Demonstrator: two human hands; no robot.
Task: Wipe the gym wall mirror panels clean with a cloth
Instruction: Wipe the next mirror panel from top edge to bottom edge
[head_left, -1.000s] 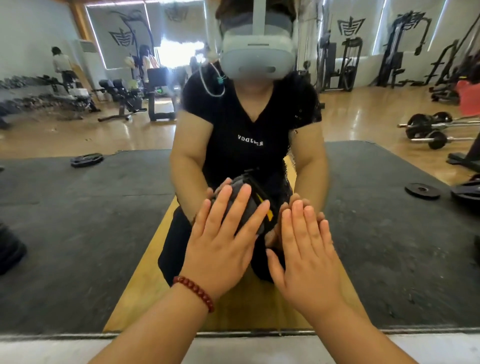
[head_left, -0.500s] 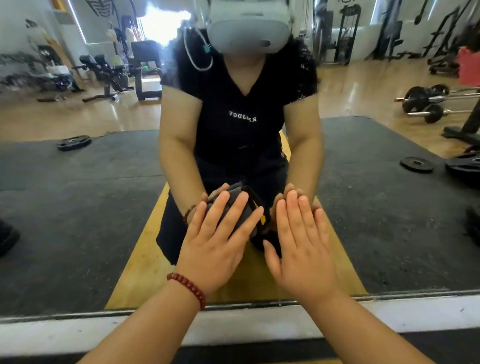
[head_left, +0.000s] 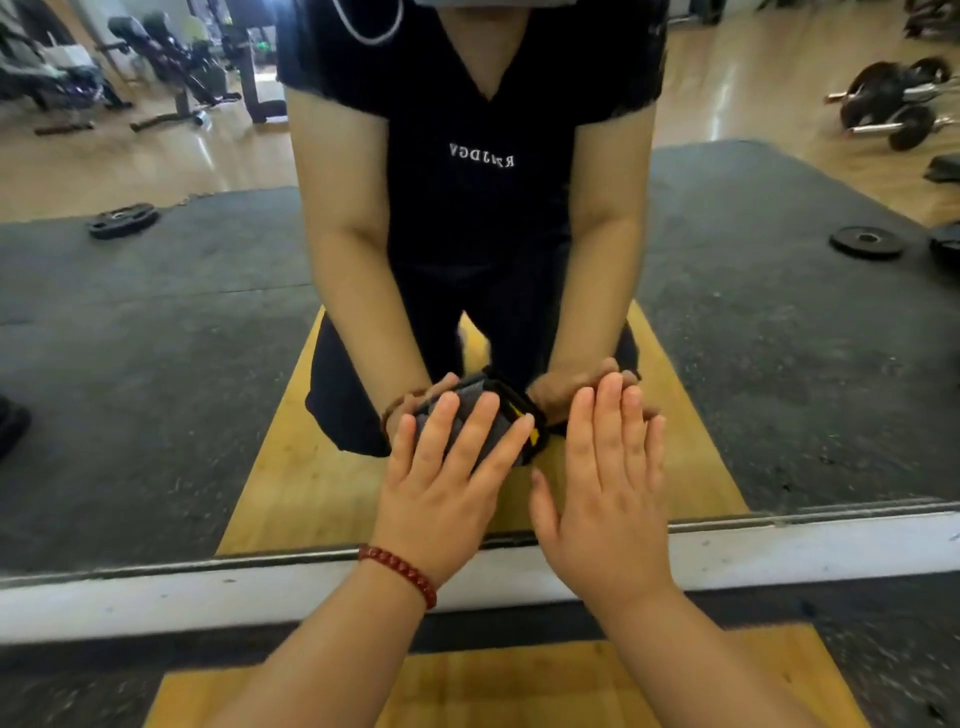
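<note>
The cloth (head_left: 470, 415), a grey folded pad with a black edge and a yellow tag, lies flat against the lower part of the mirror (head_left: 156, 389), a little above the mirror's bottom frame strip (head_left: 779, 545) and near the middle of its width. The left hand (head_left: 441, 483) presses it to the glass with straight, spread fingers, not curled round it; the right hand (head_left: 608, 493) lies flat and bare on the glass just beside the cloth, gripping nothing. The cloth looks soft, light and limp, so it should bunch or slide out from under the palm unless pressure is kept even; a flat palm over its middle, with fingertips near its upper edge, seems the surest hold. The glass is hard, smooth and probably slippery, and calls for firm but not heavy pushing. A red bead bracelet (head_left: 400, 571) sits on the left wrist, below the frame strip, and could tap the strip on low strokes. The strip itself bounds downward travel. Seen reflected in the mirror are weight plates (head_left: 865, 241) on dark floor mats; nothing stands between hands and glass.
</note>
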